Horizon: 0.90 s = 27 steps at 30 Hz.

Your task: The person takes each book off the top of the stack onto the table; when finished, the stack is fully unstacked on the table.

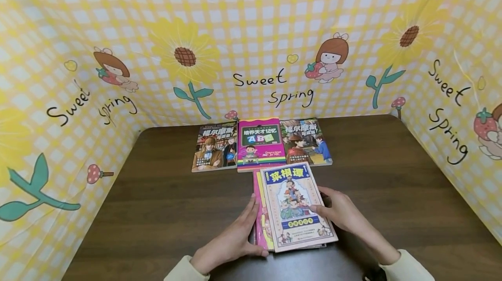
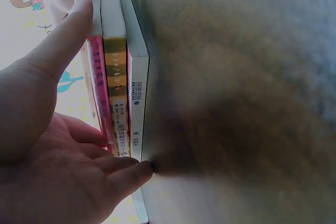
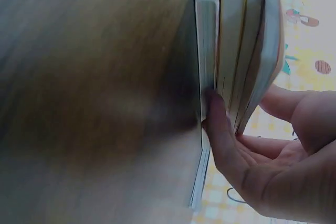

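Observation:
In front of me a stack of several books stands in a pile, topped by a white book (image 1: 288, 233) with a blue title band and cartoon figures. A pink-and-yellow book (image 1: 263, 224) sticks out below it on the left. My left hand (image 1: 229, 239) touches the spine side with its fingers extended; the left wrist view shows a pink spine (image 2: 98, 93), a gold-and-white spine (image 2: 116, 72) and a white spine (image 2: 137, 93). My right hand (image 1: 345, 213) holds the right side, thumb on the top cover, fingers against the page edges (image 3: 231, 40).
Behind the stack three books lie in a row: a detective-style book (image 1: 215, 148), a pink book with a chalkboard design (image 1: 260, 165) and another detective-style book (image 1: 307, 148). They rest on a dark wooden table (image 1: 157, 211). A yellow checked cloth (image 1: 243, 32) surrounds the table's back and sides.

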Available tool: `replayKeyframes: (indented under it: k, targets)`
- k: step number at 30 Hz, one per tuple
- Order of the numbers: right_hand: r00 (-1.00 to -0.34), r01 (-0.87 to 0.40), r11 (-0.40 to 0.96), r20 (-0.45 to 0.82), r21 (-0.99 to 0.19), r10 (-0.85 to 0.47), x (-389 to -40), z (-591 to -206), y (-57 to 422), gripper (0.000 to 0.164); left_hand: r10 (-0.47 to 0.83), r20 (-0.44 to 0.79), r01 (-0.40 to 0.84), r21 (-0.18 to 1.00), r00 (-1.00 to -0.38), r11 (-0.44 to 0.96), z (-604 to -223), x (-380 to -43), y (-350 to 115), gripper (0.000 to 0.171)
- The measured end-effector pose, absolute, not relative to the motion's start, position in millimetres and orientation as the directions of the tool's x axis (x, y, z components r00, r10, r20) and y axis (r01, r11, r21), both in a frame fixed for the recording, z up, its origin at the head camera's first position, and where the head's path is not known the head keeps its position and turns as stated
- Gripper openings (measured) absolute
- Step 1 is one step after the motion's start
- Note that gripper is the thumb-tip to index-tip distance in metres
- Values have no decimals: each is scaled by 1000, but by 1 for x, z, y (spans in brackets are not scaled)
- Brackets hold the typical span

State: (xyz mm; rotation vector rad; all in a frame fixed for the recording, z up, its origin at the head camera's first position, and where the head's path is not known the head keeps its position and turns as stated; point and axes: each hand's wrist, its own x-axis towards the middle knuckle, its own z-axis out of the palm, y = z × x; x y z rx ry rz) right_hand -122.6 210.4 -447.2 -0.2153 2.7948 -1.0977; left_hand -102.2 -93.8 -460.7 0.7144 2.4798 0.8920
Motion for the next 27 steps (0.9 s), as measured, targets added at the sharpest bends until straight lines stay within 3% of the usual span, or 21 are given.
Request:
replayKeyframes:
  k: [5, 11, 18, 21, 27]
  targets:
    - [-978, -54, 610, -81, -791, -192, -125, -448, 221, 50, 587, -181, 334, 675, -789, 658, -461, -101, -95, 119]
    - [-978, 107, 407, -170, -907, -123, -132, -434, 254, 53, 593, -186, 329, 685, -784, 650, -463, -102, -95, 119]
    - [-991, 135, 275, -135, -952, 19, -160, -389, 319, 56, 592, -169, 343, 677, -788, 651, -459, -103, -96, 118]
    - [-992, 94, 295, -63, -951, 112, -181, -377, 343, 54, 591, -165, 343, 679, -790, 649, -457, -103, -96, 117]
    - [-969, 151, 434, -47, -888, 241, -219, -382, 374, 52, 599, -163, 351, 679, -784, 645, -458, -101, -95, 118]
